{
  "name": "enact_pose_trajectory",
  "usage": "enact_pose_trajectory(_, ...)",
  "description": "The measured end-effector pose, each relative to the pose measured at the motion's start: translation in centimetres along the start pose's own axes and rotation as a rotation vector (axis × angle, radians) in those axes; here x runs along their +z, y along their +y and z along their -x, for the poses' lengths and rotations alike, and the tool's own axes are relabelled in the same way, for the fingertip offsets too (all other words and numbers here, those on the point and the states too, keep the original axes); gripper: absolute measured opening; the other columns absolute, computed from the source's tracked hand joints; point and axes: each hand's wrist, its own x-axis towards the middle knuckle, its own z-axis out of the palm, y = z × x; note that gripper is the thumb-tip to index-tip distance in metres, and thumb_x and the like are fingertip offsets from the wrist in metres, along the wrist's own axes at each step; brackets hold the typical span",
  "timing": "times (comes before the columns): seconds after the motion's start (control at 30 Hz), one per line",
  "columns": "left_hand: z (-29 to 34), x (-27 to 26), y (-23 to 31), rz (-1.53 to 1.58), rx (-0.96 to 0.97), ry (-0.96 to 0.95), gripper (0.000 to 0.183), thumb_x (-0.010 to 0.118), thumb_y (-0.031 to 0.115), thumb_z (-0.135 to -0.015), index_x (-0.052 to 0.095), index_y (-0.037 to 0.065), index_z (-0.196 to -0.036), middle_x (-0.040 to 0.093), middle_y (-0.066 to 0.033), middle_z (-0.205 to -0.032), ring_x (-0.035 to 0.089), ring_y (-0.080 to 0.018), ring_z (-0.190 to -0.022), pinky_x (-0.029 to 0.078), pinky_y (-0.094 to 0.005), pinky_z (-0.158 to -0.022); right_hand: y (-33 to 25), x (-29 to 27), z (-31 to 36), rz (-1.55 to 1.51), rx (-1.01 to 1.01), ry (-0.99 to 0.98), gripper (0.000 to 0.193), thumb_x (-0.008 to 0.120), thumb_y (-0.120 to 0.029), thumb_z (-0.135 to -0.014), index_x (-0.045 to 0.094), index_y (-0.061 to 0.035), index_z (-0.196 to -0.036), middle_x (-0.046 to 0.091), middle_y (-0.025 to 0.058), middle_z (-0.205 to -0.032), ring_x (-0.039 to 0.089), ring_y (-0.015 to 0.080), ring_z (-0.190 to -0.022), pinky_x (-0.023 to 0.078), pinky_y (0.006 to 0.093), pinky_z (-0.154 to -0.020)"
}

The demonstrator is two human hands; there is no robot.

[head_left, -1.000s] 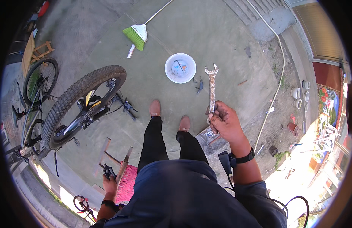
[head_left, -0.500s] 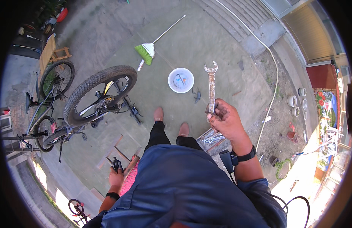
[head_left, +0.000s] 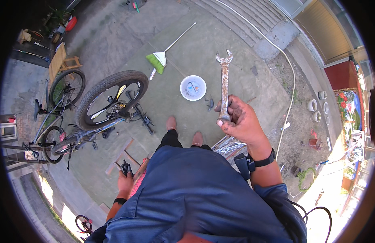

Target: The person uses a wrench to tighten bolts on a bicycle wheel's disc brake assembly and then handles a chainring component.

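My right hand (head_left: 241, 120) is closed around the lower end of a rusty, paint-flecked open-ended wrench (head_left: 224, 83), held upright with its jaw at the far end. Low on the left, my left hand (head_left: 124, 183) grips a small black part (head_left: 126, 167) whose exact kind I cannot make out. Just beyond that hand lies a wooden frame (head_left: 123, 156), with something pink woven (head_left: 138, 182) beside my body. To the left, a bicycle rests upside down, its knobby wheel (head_left: 84, 107) in the air.
Ahead stands a white bucket (head_left: 193, 88) with small items inside. A green-and-white broom (head_left: 158, 60) lies farther off. Near my right forearm is a tray of tools (head_left: 228, 146). A pale hose (head_left: 292, 69) runs along the right. Another bicycle (head_left: 54, 115) stands at far left.
My right hand has raised the wrench slightly, and its jaw has turned a little. My left hand still holds the black part. The whole view has shifted slightly.
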Motion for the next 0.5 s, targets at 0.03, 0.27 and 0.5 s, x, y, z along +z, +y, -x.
enact_pose_trajectory(0.03, -0.1, 0.0, -0.2, -0.010, -0.001, 0.003, 0.049, 0.057, 0.029, -0.090, 0.048, -0.005, -0.124, 0.066, -0.0310, -0.099, 0.063, -0.0476, -0.094, 0.049, -0.0524, -0.081, -0.1, 0.1, 0.0, -0.002, -0.019, 0.003, 0.032, 0.069, 0.001, -0.077, 0.055, -0.0005, -0.106, 0.053, -0.0025, -0.083, 0.046, 0.0034, -0.070, 0.037, 0.0199, -0.060)
enact_pose_trajectory(0.27, 0.1, -0.8, 0.9, -0.017, 0.003, 0.010, 0.051, 0.057, 0.028, -0.090, 0.047, -0.006, -0.126, 0.066, -0.0317, -0.097, 0.063, -0.0472, -0.093, 0.049, -0.0523, -0.080, -0.9, 0.0, 0.5, -0.014, -0.059, -0.048, 0.034, 0.066, 0.008, -0.079, 0.055, -0.0038, -0.109, 0.057, -0.0037, -0.098, 0.048, 0.0010, -0.081, 0.044, 0.0171, -0.067)
enact_pose_trajectory(0.5, 0.4, -0.8, 1.7, -0.015, 0.004, 0.008, 0.049, 0.057, 0.028, -0.090, 0.048, -0.006, -0.124, 0.066, -0.0310, -0.096, 0.064, -0.0473, -0.092, 0.049, -0.0524, -0.080, -1.2, -0.8, 0.6, -0.009, -0.071, -0.053, 0.037, 0.066, 0.009, -0.078, 0.055, -0.0031, -0.111, 0.058, -0.0025, -0.099, 0.051, 0.0022, -0.083, 0.047, 0.0190, -0.071)
